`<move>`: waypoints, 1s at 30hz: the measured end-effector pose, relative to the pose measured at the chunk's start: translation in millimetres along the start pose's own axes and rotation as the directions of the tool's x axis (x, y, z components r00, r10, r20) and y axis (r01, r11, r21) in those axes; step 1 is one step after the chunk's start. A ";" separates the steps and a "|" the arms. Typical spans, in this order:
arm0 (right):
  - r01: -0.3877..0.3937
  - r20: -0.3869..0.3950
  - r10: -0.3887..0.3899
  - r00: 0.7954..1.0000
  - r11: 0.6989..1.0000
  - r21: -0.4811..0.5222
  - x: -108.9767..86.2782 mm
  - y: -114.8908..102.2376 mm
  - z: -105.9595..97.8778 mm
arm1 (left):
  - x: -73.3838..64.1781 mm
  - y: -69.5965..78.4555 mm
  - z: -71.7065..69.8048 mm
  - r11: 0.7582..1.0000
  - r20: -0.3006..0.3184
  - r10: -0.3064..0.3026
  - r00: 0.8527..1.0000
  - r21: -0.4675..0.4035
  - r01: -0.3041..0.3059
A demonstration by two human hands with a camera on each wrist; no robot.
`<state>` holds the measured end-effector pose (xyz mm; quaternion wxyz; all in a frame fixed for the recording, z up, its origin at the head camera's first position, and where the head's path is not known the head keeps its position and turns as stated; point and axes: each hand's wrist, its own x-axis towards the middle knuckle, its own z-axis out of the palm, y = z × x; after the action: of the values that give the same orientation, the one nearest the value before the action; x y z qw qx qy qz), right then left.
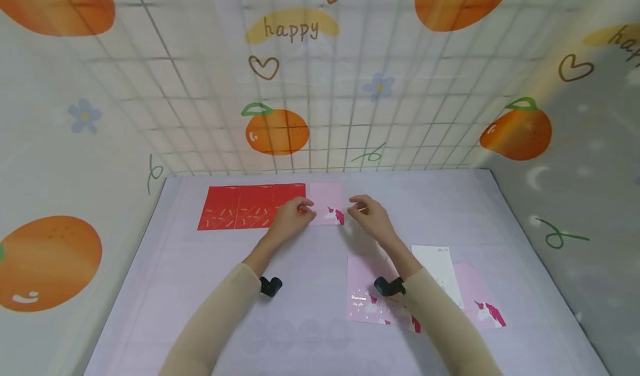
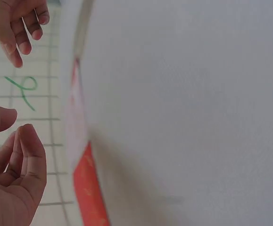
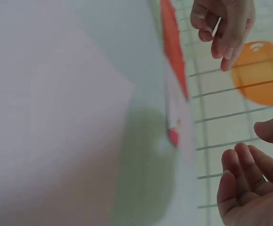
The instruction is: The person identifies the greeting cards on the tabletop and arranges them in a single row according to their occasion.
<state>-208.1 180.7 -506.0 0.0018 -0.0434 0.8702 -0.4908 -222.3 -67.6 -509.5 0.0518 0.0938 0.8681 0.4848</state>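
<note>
A pink card with a red-maned white unicorn (image 1: 322, 198) lies flat at the back of the table, its left edge beside a row of three red cards (image 1: 220, 204). Over the right end of that row hovers my left hand (image 1: 290, 220), fingers loosely bent near the pink card's left edge. My right hand (image 1: 374, 220) is just off the card's right edge, thumb and fingers apart. Both wrist views show a gap between the thumb and fingertips of the left hand (image 2: 16, 174) and the right hand (image 3: 254, 183), with nothing held.
Nearer the front right, several pink unicorn cards (image 1: 360, 279) lie partly beneath the right forearm. A white card (image 1: 440, 262) overlaps another pink card (image 1: 475, 290) there. Behind the table hangs a curtain printed with oranges (image 1: 276, 131) over a wire grid.
</note>
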 end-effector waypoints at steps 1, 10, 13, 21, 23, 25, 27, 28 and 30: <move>0.017 -0.002 -0.017 1.000 1.000 0.005 -4.2 -3.0 -2.9 | -3.6 2.5 -1.0 1.000 0.002 0.007 1.000 0.002 -0.007; 0.134 -0.031 -0.134 0.991 0.991 0.007 -42.8 -22.9 -23.8 | -38.4 19.3 -8.4 0.998 0.005 0.062 0.998 -0.017 -0.062; 0.157 -0.044 -0.156 0.987 0.988 0.011 -54.1 -25.5 -28.1 | -50.5 23.6 -10.6 0.996 0.003 0.076 0.997 -0.040 -0.076; 0.172 -0.075 -0.170 0.983 0.985 0.025 -79.9 -28.5 -36.2 | -74.9 29.6 -12.6 0.994 0.005 0.082 0.997 -0.077 -0.081; 0.177 -0.077 -0.174 0.982 0.984 0.028 -85.8 -28.5 -37.5 | -79.6 31.0 -12.7 0.994 0.000 0.082 0.997 -0.075 -0.082; 0.184 -0.080 -0.182 0.980 0.982 0.030 -91.3 -28.3 -38.5 | -84.0 32.4 -12.8 0.994 0.000 0.078 0.997 -0.075 -0.078; 0.188 -0.083 -0.185 0.979 0.982 0.024 -95.9 -27.7 -38.5 | -88.2 33.4 -12.6 0.994 0.000 0.075 0.997 -0.078 -0.074; 0.186 -0.084 -0.183 0.980 0.982 0.024 -98.2 -27.6 -38.4 | -90.2 33.5 -12.4 0.994 0.000 0.073 0.997 -0.076 -0.073; 0.176 -0.088 -0.173 0.981 0.984 0.021 -102.2 -27.5 -37.7 | -93.9 32.9 -11.5 0.995 -0.001 0.067 0.998 -0.074 -0.067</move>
<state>-106.0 206.7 -467.1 -0.0780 -0.0983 0.8551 -0.5031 -128.9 -80.3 -475.5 0.0395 0.1212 0.8459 0.5178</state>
